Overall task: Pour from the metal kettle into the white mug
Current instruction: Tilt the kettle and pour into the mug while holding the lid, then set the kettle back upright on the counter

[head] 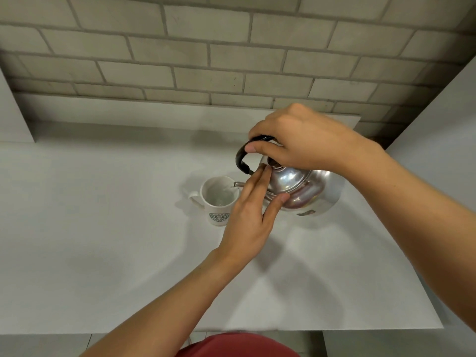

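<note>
The shiny metal kettle [301, 191] is tilted to the left, its spout over the rim of the white mug [217, 199]. A thin stream runs from the spout into the mug. My right hand [304, 143] grips the kettle's black handle from above. My left hand [253, 215] lies flat against the kettle's lid, fingers extended and pressing on it, thumb on the kettle's shoulder. The mug stands upright on the white table [103, 240], handle to the left, a green logo facing me.
A brick wall [206, 60] rises behind the table. White panels [438, 119] stand at the left and right sides. The table's front edge runs just above my red clothing [239, 346].
</note>
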The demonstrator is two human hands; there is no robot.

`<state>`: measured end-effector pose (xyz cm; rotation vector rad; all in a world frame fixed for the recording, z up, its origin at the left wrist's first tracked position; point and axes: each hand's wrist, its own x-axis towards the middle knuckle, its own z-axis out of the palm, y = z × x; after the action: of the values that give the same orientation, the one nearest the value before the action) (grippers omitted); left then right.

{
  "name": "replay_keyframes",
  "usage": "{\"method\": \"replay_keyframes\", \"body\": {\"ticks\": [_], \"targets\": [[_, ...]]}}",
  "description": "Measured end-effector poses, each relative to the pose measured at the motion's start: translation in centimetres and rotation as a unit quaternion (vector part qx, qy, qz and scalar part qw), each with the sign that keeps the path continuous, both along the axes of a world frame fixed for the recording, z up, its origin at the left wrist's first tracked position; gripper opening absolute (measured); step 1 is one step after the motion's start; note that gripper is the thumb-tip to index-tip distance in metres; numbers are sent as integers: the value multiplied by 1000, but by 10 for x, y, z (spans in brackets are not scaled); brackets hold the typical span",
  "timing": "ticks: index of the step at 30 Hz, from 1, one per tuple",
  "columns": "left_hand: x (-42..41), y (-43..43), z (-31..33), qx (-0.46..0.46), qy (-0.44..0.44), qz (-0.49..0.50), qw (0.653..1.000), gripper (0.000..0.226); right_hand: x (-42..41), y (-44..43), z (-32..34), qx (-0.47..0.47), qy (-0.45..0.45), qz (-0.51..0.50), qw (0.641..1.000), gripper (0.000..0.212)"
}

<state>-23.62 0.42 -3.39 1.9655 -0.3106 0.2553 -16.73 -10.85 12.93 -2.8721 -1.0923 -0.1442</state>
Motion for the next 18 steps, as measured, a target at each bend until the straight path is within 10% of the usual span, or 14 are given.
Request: {"method": "replay_keyframes", "body": {"ticks": [8,14,18], "targets": [[7,6,6,88,-19,-41,995,60,-3,-41,-22,124,-55,-18,991,45],[18,18,16,-48,-70,73,994,15,-10,-72,-46,265,-52,-85,959,28],[37,17,33,-7,-28,26,999,39,-13,-84,-62,306,-53,-102,945,26]]}}
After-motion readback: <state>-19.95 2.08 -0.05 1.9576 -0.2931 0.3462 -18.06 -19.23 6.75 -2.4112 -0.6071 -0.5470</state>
